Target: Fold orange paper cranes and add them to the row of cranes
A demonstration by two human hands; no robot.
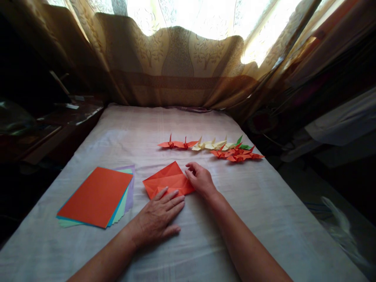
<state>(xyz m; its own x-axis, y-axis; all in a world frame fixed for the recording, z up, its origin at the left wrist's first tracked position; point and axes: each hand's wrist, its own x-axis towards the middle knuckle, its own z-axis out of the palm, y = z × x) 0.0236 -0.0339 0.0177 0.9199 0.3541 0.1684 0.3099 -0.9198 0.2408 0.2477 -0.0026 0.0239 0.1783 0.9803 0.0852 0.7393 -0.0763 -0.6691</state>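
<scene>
A sheet of orange paper with crossing crease lines lies partly folded on the cloth in front of me. My left hand is laid flat, its fingertips pressing the near edge of this paper. At the paper's right corner rests my right hand, fingers loosely curled, with a gap between thumb and forefinger. I see nothing between those fingers. Part of the paper's near edge is hidden under my left fingers, and its right corner is partly covered by my right hand.
Left of my hands lies a stack of coloured paper, orange on top. Several folded paper cranes in orange, cream and green stand at the far right of the cloth-covered surface. Beyond its far edge hangs a patterned curtain.
</scene>
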